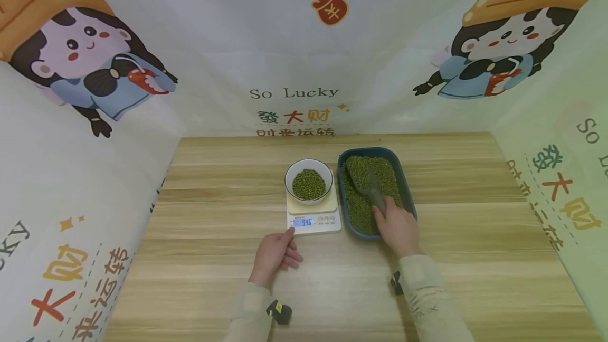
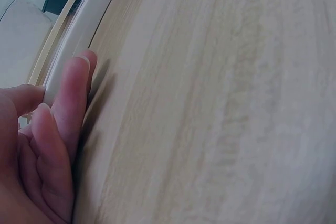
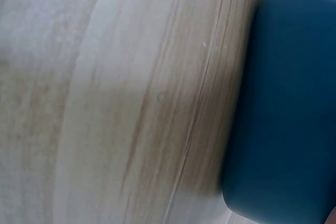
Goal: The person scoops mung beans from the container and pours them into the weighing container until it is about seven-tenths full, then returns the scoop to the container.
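Observation:
My right hand (image 1: pixel 399 227) grips the handle of a grey scoop (image 1: pixel 376 194) whose blade, heaped with green mung beans, lies over the beans in a dark blue tub (image 1: pixel 409 202). Left of the tub, a white kitchen scale (image 1: pixel 309 230) with a lit display bears a white, dark-rimmed bowl (image 1: pixel 288 179) with mung beans (image 1: pixel 309 183) at its bottom. My left hand (image 1: pixel 274 257) touches the scale's front left corner with its thumb. In the left wrist view its loosely bent fingers (image 2: pixel 71 90) lie along the scale's front edge. The right wrist view shows mostly the tub's outer wall (image 3: pixel 289 103).
The scale and tub stand side by side on a wood-grain table (image 1: pixel 214 199). Printed cloth walls (image 1: pixel 214 67) with cartoon figures and lettering enclose the table at the back and both sides. A black wrist device (image 1: pixel 279 312) sits at the left sleeve.

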A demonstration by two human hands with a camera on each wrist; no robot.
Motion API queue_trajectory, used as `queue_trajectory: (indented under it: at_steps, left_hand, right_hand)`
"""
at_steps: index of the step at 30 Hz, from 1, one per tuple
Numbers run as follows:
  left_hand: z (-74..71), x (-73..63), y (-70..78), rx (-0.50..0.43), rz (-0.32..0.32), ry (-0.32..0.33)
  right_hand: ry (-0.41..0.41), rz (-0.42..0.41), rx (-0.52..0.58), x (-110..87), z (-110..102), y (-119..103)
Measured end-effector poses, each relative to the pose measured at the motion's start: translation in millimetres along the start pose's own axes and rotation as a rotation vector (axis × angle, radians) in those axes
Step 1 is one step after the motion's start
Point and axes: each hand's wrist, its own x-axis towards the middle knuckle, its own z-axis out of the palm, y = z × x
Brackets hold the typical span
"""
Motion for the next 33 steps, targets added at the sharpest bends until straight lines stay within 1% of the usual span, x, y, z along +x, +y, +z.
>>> queue_trajectory:
  at_steps: [8,19,29,33]
  left_hand:
    - [-0.3,-0.8,1.2,0.003,-0.004,0.001]
    - [-0.2,-1.4,1.4,0.004,-0.002,0.005]
    - [1.1,-3.2,1.1,0.007,0.008,0.021]
    - [1.9,-3.0,0.8,0.008,0.006,0.036]
  right_hand:
    - [0.069,-0.013,-0.002,-1.1,2.4,-0.2]
    - [0.151,-0.001,0.016,-2.2,6.0,0.6]
    - [0.168,0.007,0.017,-2.6,7.0,0.7]
    - [0.148,-0.001,-0.003,-2.3,6.7,0.7]
